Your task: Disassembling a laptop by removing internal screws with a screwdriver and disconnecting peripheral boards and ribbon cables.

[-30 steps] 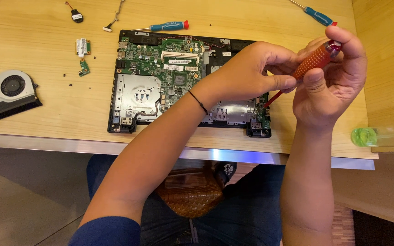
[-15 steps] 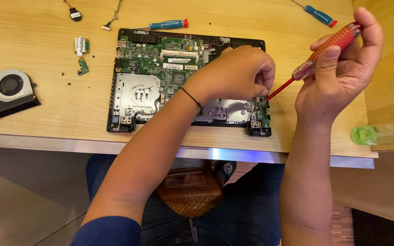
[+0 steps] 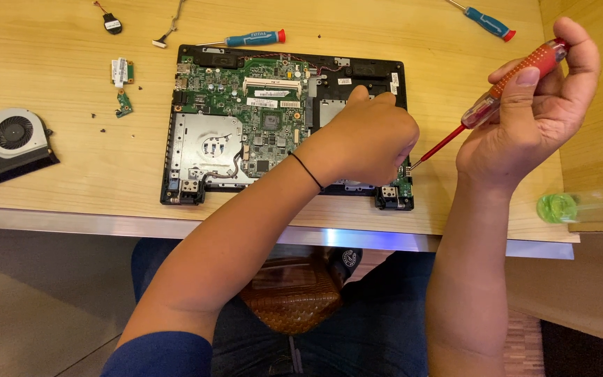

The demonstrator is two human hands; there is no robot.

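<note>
An opened laptop base [image 3: 197,188] with a green circuit board [image 3: 266,112] lies on the wooden table [image 3: 71,174]. My left hand [image 3: 368,139] rests curled on the board's right part, fingers down on it; what is under them is hidden. My right hand [image 3: 535,115] grips a red-handled screwdriver [image 3: 497,94] by its handle, tilted down to the left. Its tip meets the board's right front corner, close beside my left hand.
A cooling fan [image 3: 12,139] lies at the table's left edge. Small circuit pieces [image 3: 121,84] and loose screws lie beside it. Two blue-handled screwdrivers [image 3: 252,38] [image 3: 486,21] lie at the back. A green-capped clear bottle [image 3: 574,207] lies at the right front.
My right hand has moved right and up, tilting the screwdriver tip down onto the board's right corner. My left hand let go of the shaft and settled on the board.
</note>
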